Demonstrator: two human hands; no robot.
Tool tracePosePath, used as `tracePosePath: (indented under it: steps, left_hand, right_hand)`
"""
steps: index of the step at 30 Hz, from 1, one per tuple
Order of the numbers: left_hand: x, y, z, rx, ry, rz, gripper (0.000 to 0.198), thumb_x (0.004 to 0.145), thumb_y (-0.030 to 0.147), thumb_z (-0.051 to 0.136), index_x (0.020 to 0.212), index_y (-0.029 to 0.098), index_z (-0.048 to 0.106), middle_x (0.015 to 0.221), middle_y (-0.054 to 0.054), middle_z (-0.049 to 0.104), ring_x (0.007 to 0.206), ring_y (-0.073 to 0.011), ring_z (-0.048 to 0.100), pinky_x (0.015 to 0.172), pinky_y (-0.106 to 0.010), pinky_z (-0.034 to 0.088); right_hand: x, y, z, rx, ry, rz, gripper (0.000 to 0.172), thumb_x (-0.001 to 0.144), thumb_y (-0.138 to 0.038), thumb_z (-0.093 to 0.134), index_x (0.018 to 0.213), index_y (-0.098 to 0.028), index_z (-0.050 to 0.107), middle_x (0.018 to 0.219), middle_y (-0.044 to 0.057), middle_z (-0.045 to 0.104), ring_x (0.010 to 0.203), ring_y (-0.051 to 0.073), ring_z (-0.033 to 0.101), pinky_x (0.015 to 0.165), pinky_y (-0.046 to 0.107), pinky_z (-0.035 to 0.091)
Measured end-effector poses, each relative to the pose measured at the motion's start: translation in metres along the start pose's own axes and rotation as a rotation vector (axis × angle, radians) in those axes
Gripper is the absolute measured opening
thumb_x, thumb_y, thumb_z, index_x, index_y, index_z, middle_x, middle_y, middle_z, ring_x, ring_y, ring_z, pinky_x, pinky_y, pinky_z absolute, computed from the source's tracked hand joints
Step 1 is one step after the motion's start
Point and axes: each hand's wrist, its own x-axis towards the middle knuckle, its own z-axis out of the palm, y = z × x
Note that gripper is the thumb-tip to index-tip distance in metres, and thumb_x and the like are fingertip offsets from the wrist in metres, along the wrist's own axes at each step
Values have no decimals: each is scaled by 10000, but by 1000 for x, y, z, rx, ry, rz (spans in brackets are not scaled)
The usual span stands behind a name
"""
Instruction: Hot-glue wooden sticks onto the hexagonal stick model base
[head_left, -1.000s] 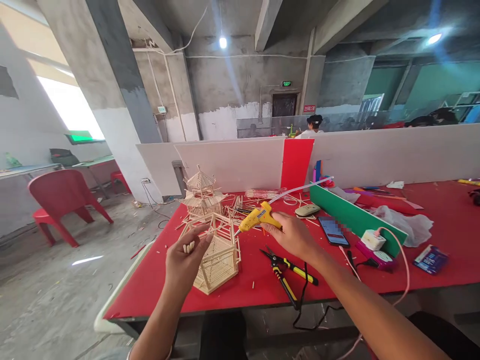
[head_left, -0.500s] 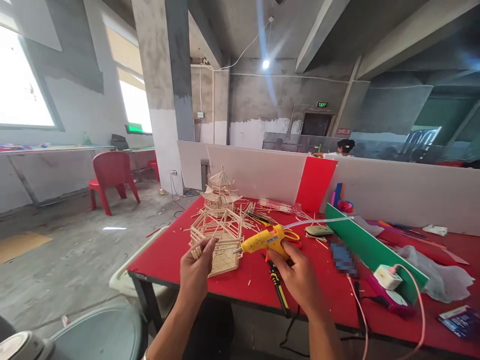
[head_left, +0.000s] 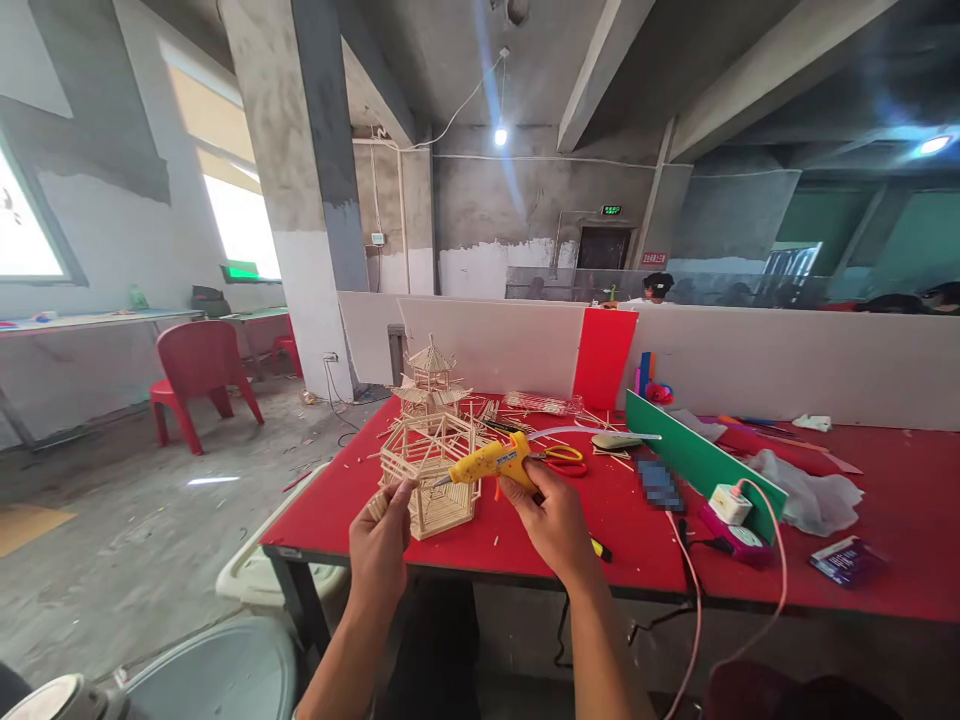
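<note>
Red counter [head_left: 645, 565] before a pale partition [head_left: 487, 342], right hand [head_left: 553, 515] with fingers clamped round a yellow glue gun [head_left: 484, 462], left hand [head_left: 379, 540] with fingers curled on short sticks [head_left: 377, 508] (partly hidden), hexagonal stick frame [head_left: 444, 516] on the counter beyond, stick pagoda [head_left: 431, 384] behind it.

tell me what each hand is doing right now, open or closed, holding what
Left hand: closed, holding short wooden sticks.
Right hand: closed around the yellow hot glue gun.
</note>
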Motion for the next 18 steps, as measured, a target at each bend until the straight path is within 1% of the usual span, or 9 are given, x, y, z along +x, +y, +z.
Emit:
tracePosePath:
  steps: [3,6,8,10,13,16,18]
  left_hand:
    - [-6,1,-5,-21,-11,-16,415,640,452,831,851,137,666,477,121,313,405,-31,210,374,-162,151]
    - [-14,6,-8,-24,-2,2,394,625,443,833,802,150,638,463,124,316,387,-31,218,366,-166,156]
    - [-21,12,-8,-23,-6,9,389,622,445,828,780,152,625,454,127,314,383,-28,216,366,-167,152]
    - [-31,17,-9,-21,-24,12,377,620,432,824,780,153,626,449,128,316,384,-26,216,368,-166,148]
    - [-43,23,-12,-9,-38,-4,362,620,379,804,858,148,659,450,128,321,386,-28,226,368,-162,142]
    - [-49,29,-18,-20,-27,-35,306,624,284,724,889,154,643,445,135,300,372,-34,214,358,-156,124]
    - [-48,31,-21,-53,-28,-62,243,611,228,634,846,185,586,446,140,282,357,-38,187,351,-155,103]
  right_hand:
    - [-5,-10,3,-16,-14,-33,380,917,-574,505,952,-227,659,860,53,692,774,200,609,657,272,446]
    - [-11,-20,4,-37,-21,-48,371,920,-567,495,894,-227,641,787,34,675,706,185,584,622,265,430]
    - [-18,-27,3,-30,-16,-55,355,912,-559,513,877,-227,634,796,31,683,710,183,591,637,265,431]
    - [-25,-34,-1,-14,-5,-69,347,908,-555,527,901,-226,639,833,34,695,744,186,604,665,265,435]
    - [-33,-43,-5,16,12,-86,369,904,-571,528,929,-222,643,850,34,693,761,185,602,662,259,428]
    - [-35,-44,-6,38,1,-95,395,901,-595,515,874,-217,631,770,25,668,697,178,580,611,256,412]
    - [-33,-40,-2,14,11,-96,401,898,-601,517,853,-220,631,742,25,659,679,181,571,596,261,408]
